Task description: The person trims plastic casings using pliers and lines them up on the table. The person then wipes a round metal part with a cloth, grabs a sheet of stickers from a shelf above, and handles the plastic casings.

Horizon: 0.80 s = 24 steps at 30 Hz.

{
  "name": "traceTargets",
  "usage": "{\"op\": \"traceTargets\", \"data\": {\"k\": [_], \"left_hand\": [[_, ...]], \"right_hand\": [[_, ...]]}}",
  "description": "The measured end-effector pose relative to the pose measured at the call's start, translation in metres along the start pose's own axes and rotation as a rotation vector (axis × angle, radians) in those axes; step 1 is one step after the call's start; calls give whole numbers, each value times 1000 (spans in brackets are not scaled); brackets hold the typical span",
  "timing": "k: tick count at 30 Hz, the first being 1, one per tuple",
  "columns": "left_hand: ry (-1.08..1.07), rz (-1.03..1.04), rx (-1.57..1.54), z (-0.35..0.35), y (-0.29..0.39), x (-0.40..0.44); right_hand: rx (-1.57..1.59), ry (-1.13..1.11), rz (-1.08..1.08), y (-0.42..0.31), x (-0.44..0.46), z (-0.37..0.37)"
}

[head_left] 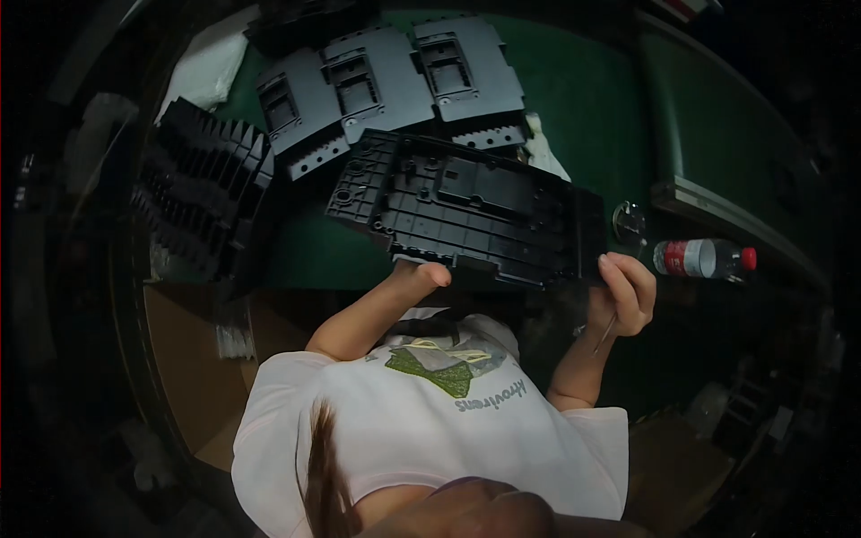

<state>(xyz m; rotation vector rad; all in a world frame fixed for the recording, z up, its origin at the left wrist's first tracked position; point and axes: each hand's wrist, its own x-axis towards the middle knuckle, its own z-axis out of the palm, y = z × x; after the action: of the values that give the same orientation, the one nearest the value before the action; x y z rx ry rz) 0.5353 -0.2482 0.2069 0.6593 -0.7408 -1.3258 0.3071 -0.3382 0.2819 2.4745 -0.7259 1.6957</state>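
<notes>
A black plastic housing panel (466,211) with ribs, holes and a recessed rectangular section is held up in front of my chest, tilted. My left hand (429,273) supports its lower left edge; the thumb shows and the other fingers are hidden behind the panel. At the lower right corner, my right hand (625,294) is closed, its fingertips against the panel's end. From that hand a thin, pointed metal tool (606,334) sticks out downward; its exact kind cannot be made out.
Three similar grey-black housings (381,81) lie in a row on the green table (583,99). Several dark ribbed parts (211,184) are stacked at left. A red-labelled bottle (704,258) lies at right, near a small round metal object (629,221). A cardboard box (193,377) stands below left.
</notes>
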Motion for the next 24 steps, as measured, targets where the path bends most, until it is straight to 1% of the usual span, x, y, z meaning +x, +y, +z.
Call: {"op": "traceTargets", "data": {"k": [2,3,4,5,6,7,9,10,12,13,15,16,18,19,21,22,24], "left_hand": [[75,14,28,9,4,1],[75,43,-71,8,-2,0],[87,55,-70,9,-1,-1],[84,24,-169,11,0,-1],[77,-7,-267,11,2,-2],[80,0,-267,8,1,-3],[47,19,-289,2,-2,-6],[45,23,-292,2,-2,-8],[89,-30,-320,2,-2,-11],[85,-23,-323,-1,-2,-11],[26,-24,-200,-5,-3,-11],[19,-11,-201,-3,-1,-9],[118,62,-126,7,10,-4],[111,81,-129,7,14,0],[152,27,62,7,24,5],[155,44,59,13,29,10],[180,46,90,28,42,22]], "right_hand": [[131,7,154,-4,5,5],[228,-68,256,2,3,0],[444,-52,408,8,4,1],[656,-38,562,15,4,0],[826,-35,858,26,-4,-5],[831,-40,853,39,-7,-4],[640,-128,1247,59,3,13],[536,-264,1283,69,1,22],[446,-252,1152,84,-21,48],[491,-282,1136,92,-33,54],[413,-341,1130,94,-40,63],[388,-394,1088,97,-46,64],[161,-451,907,85,-35,63],[71,-471,810,75,-17,52],[250,-359,677,37,30,30],[367,-324,506,15,52,21],[371,-559,138,-29,94,11]]}}
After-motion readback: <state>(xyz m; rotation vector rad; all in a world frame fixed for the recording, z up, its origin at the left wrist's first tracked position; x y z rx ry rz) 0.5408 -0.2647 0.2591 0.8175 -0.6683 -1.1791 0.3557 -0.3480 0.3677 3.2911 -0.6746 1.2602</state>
